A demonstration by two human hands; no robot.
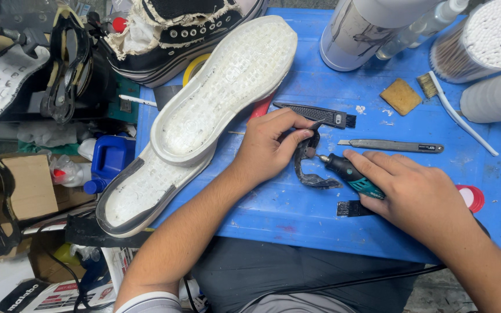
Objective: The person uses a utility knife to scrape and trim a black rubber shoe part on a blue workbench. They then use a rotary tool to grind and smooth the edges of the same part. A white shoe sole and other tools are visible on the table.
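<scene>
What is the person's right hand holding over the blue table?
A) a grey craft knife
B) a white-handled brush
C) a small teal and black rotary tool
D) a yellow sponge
C: the right hand grips a small teal and black rotary tool, its tip against the dark rubber piece that the left hand pinches.

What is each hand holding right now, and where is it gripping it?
Left hand pinches the upper end of a curved black rubber strip; right hand grips the rotary tool around its body.
</scene>
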